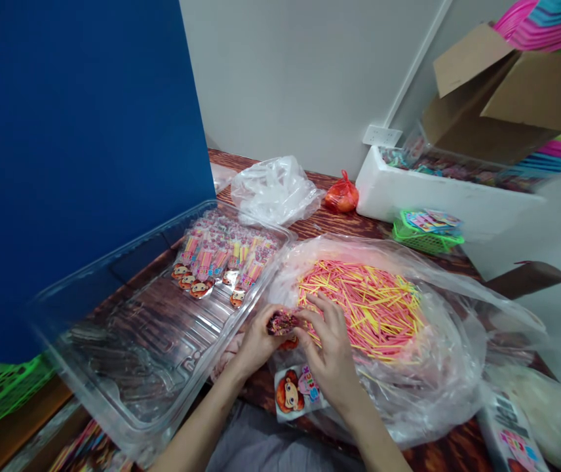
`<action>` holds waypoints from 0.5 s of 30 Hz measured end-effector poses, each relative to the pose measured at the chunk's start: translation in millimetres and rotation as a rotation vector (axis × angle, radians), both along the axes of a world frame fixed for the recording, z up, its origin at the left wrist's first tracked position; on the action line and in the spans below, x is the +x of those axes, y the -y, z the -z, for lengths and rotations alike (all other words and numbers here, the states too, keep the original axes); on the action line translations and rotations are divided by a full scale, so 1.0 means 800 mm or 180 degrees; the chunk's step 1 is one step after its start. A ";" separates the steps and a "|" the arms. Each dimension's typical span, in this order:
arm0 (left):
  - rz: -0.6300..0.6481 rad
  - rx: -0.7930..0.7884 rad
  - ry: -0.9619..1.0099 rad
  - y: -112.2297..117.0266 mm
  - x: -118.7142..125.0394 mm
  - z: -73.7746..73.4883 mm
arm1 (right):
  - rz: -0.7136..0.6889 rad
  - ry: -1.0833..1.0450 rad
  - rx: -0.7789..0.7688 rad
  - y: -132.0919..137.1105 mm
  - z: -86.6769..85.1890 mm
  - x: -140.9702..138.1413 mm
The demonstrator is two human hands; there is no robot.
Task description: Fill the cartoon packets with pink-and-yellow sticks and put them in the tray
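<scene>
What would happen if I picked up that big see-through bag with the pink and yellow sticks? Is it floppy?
The bag is probably floppy, since its thin plastic looks wrinkled. It may feel fairly heavy because many sticks are piled inside. And sticks could spill if it tips, as its top looks wide open.

A tall, plain panel [78, 164] of deep blue stands with its straight side edge slanting down toward the counter [369, 227]. Right of the panel, and beyond its edge, spreads a smooth, pale grey wall [290, 78]. Farther right of the panel, a slim white strip [419, 62] runs down at a slant and meets a white socket plate [382, 136]. The counter, reaching rightward from beside the panel, has a reddish-brown surface with dark, streaky wood grain. Soft, cool light spreads over the wall beside the panel.
</scene>
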State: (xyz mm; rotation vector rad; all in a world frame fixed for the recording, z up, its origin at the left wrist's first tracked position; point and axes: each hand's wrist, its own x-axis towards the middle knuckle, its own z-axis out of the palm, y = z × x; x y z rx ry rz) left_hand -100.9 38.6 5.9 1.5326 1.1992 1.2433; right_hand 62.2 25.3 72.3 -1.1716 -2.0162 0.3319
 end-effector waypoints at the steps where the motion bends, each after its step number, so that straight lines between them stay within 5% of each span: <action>1: 0.0004 0.0012 -0.0025 0.000 0.000 -0.001 | 0.0050 0.0125 0.0032 0.000 0.001 -0.001; 15: 0.0012 0.0021 -0.0021 -0.002 0.000 0.002 | 0.0125 0.0432 0.0069 0.002 0.010 -0.003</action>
